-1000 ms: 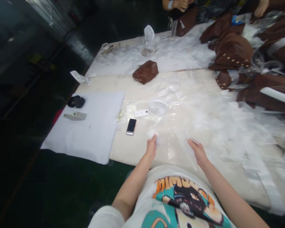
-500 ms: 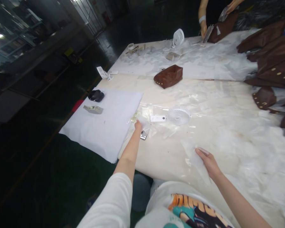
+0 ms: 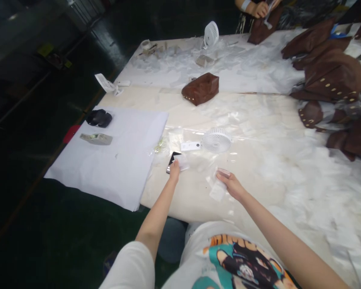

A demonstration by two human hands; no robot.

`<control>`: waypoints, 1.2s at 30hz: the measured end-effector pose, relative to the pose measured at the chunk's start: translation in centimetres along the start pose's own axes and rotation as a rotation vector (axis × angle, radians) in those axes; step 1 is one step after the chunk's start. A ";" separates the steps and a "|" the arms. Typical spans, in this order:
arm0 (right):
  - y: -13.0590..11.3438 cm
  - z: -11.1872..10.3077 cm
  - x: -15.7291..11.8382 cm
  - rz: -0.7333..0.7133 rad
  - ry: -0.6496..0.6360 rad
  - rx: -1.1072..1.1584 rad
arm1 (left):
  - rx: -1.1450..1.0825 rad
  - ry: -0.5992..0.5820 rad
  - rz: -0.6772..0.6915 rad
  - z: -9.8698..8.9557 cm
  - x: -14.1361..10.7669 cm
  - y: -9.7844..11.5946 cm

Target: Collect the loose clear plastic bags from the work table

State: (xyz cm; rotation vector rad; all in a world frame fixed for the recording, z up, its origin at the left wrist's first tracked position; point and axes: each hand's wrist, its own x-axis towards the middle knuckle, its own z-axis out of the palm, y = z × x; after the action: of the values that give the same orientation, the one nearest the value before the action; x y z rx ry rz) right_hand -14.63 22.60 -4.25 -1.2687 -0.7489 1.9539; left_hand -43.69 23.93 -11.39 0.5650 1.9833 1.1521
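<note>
Thin plastic held in both hands above a cream table

A small translucent piece (image 3: 183,161) is pinched by the left hand (image 3: 175,171), at the near edge of the table (image 3: 192,200), partly over a dark phone (image 3: 171,159); whether the phone is touched cannot be told. A clear bag (image 3: 218,190) and a pinkish flat item (image 3: 224,172) are held together in the right hand (image 3: 234,187), with the thumb laid over them. Such film will probably crease or cling easily, so it is best gripped lightly by its edges, with the pinkish item kept flat and both hands kept low. The phone should be cleared without being dragged. Just beyond, a white fan (image 3: 216,140) is laid down; any draught from it could lift loose film. Farther off, a brown pouch (image 3: 201,89) is seen, and brown bags (image 3: 333,78) are heaped to the right.
</note>
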 end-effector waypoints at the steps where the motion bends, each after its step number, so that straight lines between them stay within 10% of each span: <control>1: 0.0 0.3 0.0 0.012 -0.023 0.009 | -0.023 -0.047 0.001 0.7 -1.6 -0.5; 9: 0.0 0.7 -0.9 0.062 -0.155 0.138 | -0.134 -0.218 -0.073 4.2 -12.5 -4.3; 14: 0.8 0.0 -1.1 0.062 -0.106 0.139 | -0.130 -0.122 -0.030 3.7 -14.0 -4.4; 32: 6.0 -2.6 -0.8 -0.359 -0.124 -0.621 | -0.694 -0.433 -0.326 7.0 -20.9 -1.9; 36: 6.9 -2.2 -1.5 -0.481 0.070 -0.676 | -0.719 -0.407 -0.393 7.8 -20.8 -2.9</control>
State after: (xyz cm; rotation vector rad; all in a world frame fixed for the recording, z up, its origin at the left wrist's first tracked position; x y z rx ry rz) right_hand -13.73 17.47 -9.50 -1.3453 -1.5957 1.2933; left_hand -24.75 12.43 -8.14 0.0184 1.1498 1.2669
